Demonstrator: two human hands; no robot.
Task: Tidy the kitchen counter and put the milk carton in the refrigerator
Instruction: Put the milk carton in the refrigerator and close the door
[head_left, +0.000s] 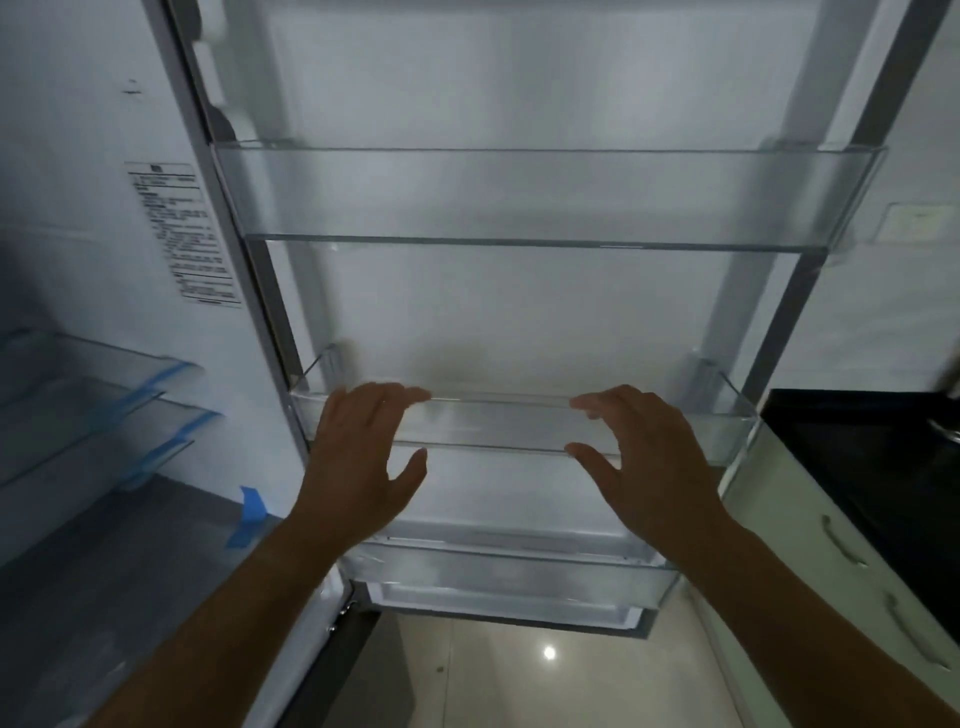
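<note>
Fingers (395, 397) of both hands are spreading open, holding nothing, facing across the clear plastic refrigerator door shelf (498, 423); milk carton unseen.

Three clear door bins hang on the open refrigerator door: an upper bin (545, 195), a middle bin (498, 421) and a lower bin (509, 574). Two hands show, the left hand (363, 457) and right hand (644, 462). Inside the refrigerator, perhaps two glass shelves (88, 395) carry blue tape; two cabinet handles (844, 540) sit at right.
</note>
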